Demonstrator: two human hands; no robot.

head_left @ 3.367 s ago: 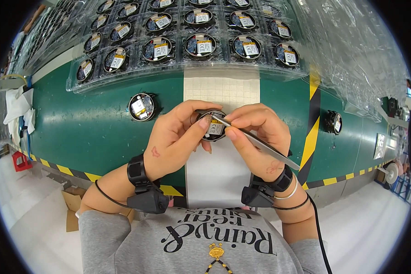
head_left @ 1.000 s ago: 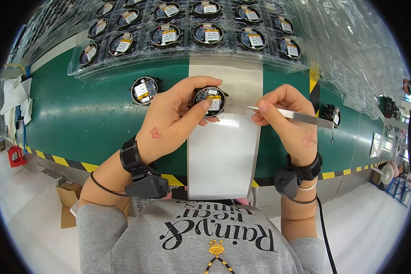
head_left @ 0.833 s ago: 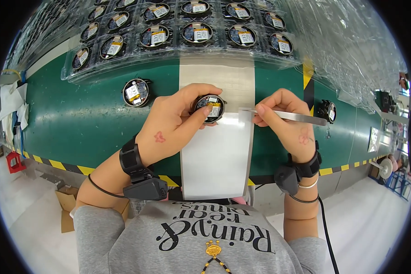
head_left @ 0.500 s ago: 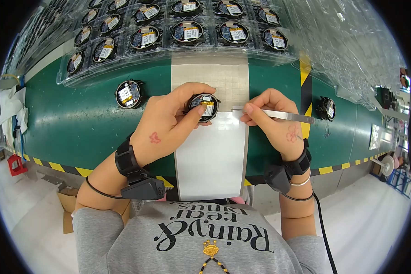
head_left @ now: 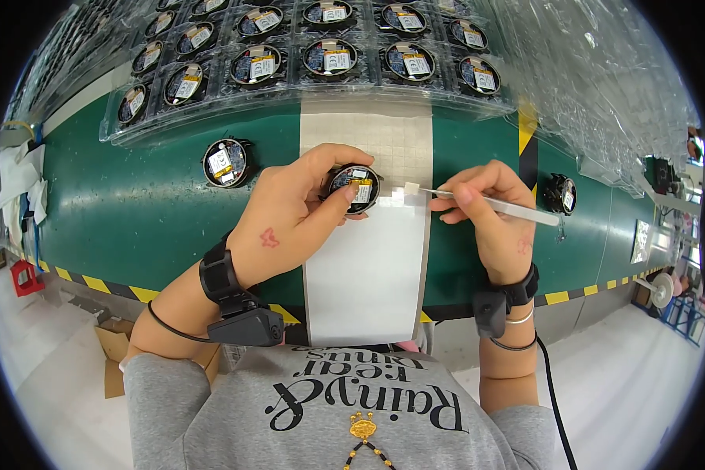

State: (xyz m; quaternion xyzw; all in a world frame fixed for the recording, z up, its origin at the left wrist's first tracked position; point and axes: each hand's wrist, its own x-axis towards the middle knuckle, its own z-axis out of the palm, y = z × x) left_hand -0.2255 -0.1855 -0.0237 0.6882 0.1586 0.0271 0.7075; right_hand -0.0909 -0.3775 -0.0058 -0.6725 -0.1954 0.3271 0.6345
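A round black device body with its circuit board and battery exposed (head_left: 361, 193) is gripped in my left hand (head_left: 294, 200), the thumb lying over its face. My right hand (head_left: 489, 207) pinches a pair of metal tweezers (head_left: 525, 212), tips pointing left. At those tips is a small pale square piece (head_left: 412, 189), above a sheet of small square pads (head_left: 395, 133) with a bare white backing (head_left: 364, 274) on its near part. Another open device body (head_left: 225, 163) lies left of my left hand. One more (head_left: 562, 194) sits tilted beyond my right hand.
Clear plastic trays (head_left: 290, 95) full of similar round devices span the far side. Stacked transparent trays (head_left: 603, 102) rise at the far right. Yellow-black tape (head_left: 528, 129) marks the green mat (head_left: 164, 227) and the table's front edge.
The tweezers have moved right and tilted, and a small pale square now shows at their tips, lifted from the sheet. My left hand keeps its hold on the device.
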